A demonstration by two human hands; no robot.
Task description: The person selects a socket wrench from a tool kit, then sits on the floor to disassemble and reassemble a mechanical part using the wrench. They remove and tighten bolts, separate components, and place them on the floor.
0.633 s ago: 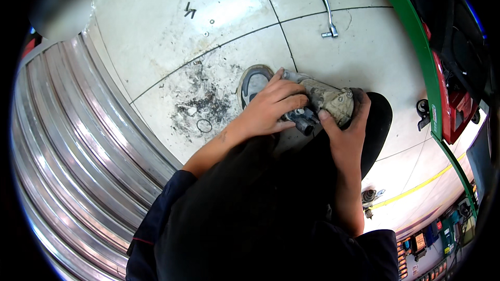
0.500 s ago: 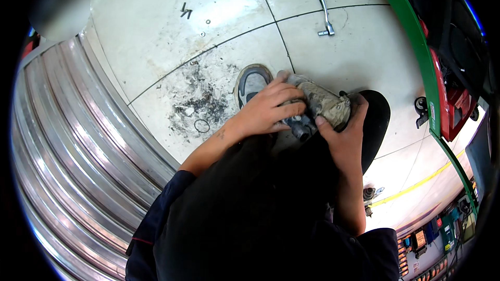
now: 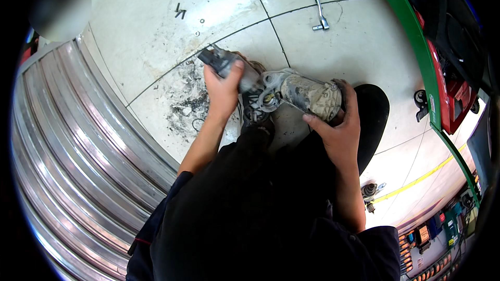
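Observation:
A dirt-caked, cylindrical motor-like housing (image 3: 307, 95) is held over my lap by my right hand (image 3: 341, 132), whose fingers wrap its right end. A round opening with a metal ring (image 3: 269, 100) shows at the left end of the housing. My left hand (image 3: 223, 93) grips a grey part with a dark connector end (image 3: 221, 62), blurred by motion. It is lifted beside the housing's left end; whether the two still touch I cannot tell. Behind them is my shoe (image 3: 255, 112), partly covered.
A ratchet wrench (image 3: 317, 5) lies on the tiled floor ahead, with bolts (image 3: 180, 11) and washers (image 3: 202, 21) farther left. Black debris (image 3: 182, 101) and a thin ring (image 3: 198, 124) lie nearer. Ridged metal (image 3: 94, 140) curves along the left, a green frame (image 3: 424, 62) along the right.
My left hand has moved left and up from the housing, now with the grey part in its grip. The opening at the housing's left end has come into view.

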